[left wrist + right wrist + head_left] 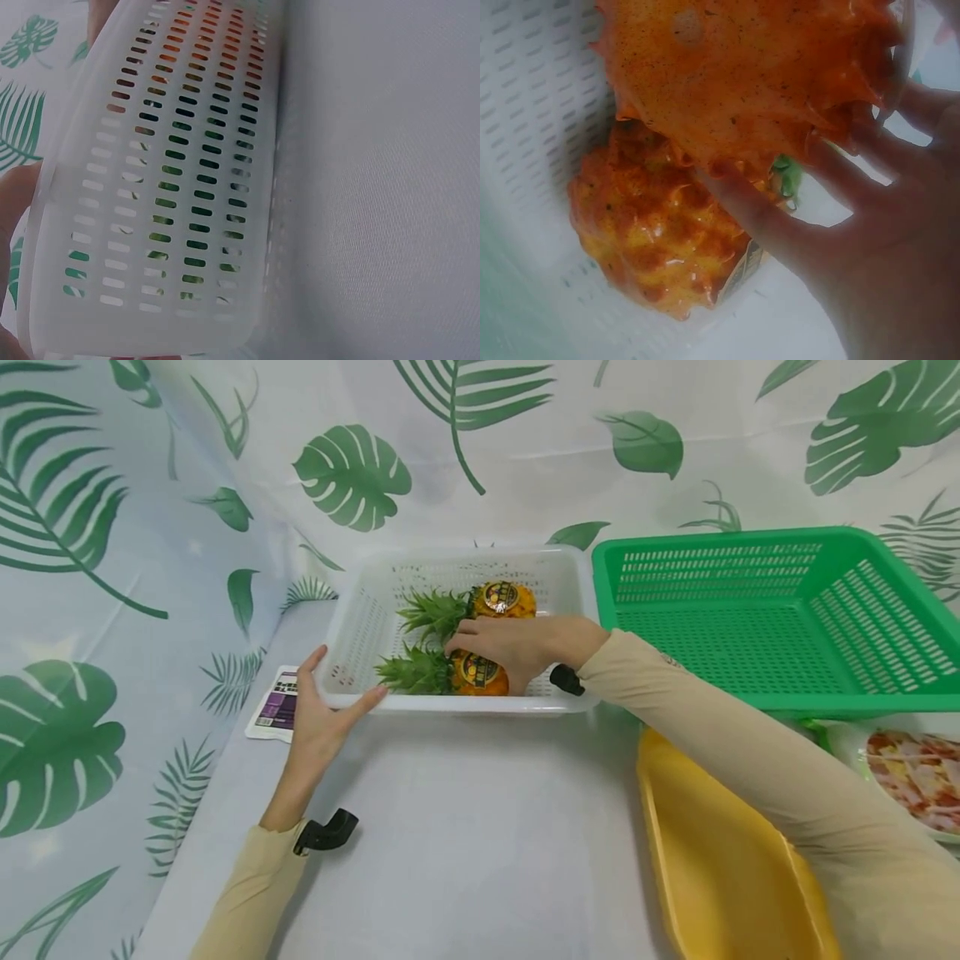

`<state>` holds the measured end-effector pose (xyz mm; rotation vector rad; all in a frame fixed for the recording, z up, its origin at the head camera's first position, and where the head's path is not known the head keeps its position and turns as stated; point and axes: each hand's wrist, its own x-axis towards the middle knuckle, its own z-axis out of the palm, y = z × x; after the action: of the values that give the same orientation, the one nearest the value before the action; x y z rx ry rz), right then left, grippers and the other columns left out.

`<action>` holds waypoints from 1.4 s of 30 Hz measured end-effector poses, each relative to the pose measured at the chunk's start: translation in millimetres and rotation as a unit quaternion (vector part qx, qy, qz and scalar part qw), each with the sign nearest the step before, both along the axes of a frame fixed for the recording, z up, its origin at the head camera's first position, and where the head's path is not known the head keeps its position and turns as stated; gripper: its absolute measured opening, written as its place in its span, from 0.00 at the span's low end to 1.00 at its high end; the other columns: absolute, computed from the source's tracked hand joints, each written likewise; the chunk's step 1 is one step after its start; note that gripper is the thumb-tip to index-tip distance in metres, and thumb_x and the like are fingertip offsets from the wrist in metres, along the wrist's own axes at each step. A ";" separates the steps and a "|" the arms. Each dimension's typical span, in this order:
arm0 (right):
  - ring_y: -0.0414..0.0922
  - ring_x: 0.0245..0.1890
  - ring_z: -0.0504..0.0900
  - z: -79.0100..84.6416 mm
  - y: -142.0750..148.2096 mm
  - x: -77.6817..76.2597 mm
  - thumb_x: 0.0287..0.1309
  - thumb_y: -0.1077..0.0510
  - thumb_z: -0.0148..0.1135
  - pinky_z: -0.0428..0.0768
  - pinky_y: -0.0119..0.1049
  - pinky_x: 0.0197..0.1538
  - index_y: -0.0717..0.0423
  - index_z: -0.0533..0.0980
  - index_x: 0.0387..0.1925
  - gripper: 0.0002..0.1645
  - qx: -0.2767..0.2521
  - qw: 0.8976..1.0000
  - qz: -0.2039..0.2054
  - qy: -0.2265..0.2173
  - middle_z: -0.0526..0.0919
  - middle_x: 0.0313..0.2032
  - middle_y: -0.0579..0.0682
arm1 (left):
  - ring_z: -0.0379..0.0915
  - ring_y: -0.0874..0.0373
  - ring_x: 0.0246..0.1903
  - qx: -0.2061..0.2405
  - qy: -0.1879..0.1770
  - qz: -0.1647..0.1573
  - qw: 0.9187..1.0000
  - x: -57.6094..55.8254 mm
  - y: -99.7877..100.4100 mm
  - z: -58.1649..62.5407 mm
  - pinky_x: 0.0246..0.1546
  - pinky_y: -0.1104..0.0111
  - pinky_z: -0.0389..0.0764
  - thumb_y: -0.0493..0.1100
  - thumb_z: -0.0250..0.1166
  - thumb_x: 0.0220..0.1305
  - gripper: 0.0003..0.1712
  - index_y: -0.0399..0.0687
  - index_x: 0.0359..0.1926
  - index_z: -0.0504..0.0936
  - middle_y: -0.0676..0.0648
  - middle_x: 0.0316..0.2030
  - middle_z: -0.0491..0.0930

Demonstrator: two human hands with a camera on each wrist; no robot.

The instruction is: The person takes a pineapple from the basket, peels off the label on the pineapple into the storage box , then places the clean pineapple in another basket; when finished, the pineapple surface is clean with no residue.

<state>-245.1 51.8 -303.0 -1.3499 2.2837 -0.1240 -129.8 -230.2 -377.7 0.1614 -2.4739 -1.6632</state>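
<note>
Two pineapples with green crowns and round labels lie side by side in a white perforated basket [465, 703], crowns to the left. My right hand [513, 647] reaches into the basket and grips the near pineapple [480, 675], its fingers over the top and far side. Beyond it lies the far pineapple [519, 598], close to the hand; both spiky orange bodies fill the right wrist view. At the basket's front left corner my left hand [318, 727] is spread, thumb on the near rim and fingers along the left end. Some of its fingers are hidden.
To the right of the white basket stands a green basket [750, 702]. A yellow tray [720, 860] is partly under my right forearm, with a packaged food item [915, 777] at the far right. Left of the white basket lies a purple and white packet [279, 706].
</note>
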 end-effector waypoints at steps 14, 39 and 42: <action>0.57 0.73 0.64 10.6 8.5 3.3 0.48 0.50 0.86 0.67 0.55 0.73 0.57 0.59 0.78 0.63 -0.031 1.000 -0.003 0.003 0.64 0.72 0.59 | 0.62 0.40 0.70 0.004 0.002 -0.005 1.000 -0.4 0.7 2.1 0.70 0.44 0.62 0.45 0.78 0.61 0.62 0.49 0.83 0.44 0.35 0.74 0.60; 0.55 0.67 0.68 90.6 53.2 55.1 0.43 0.55 0.88 0.77 0.54 0.65 0.56 0.62 0.75 0.61 -0.132 0.983 0.001 0.126 0.66 0.70 0.57 | 0.48 0.41 0.78 -0.016 -0.004 0.015 1.000 0.6 1.5 -0.3 0.77 0.42 0.48 0.49 0.79 0.60 0.62 0.49 0.83 0.47 0.36 0.79 0.50; 0.56 0.69 0.67 100.1 58.0 69.9 0.41 0.54 0.89 0.77 0.55 0.65 0.57 0.63 0.75 0.62 -0.143 0.978 0.017 0.152 0.66 0.71 0.57 | 0.43 0.42 0.80 -0.022 -0.009 0.015 1.000 0.2 1.0 0.5 0.77 0.41 0.45 0.50 0.79 0.60 0.63 0.50 0.83 0.47 0.36 0.81 0.46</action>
<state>-175.2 109.8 -202.9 -1.6496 2.5681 -0.2593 -129.6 -229.2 -377.2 0.2074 -2.5071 -1.6004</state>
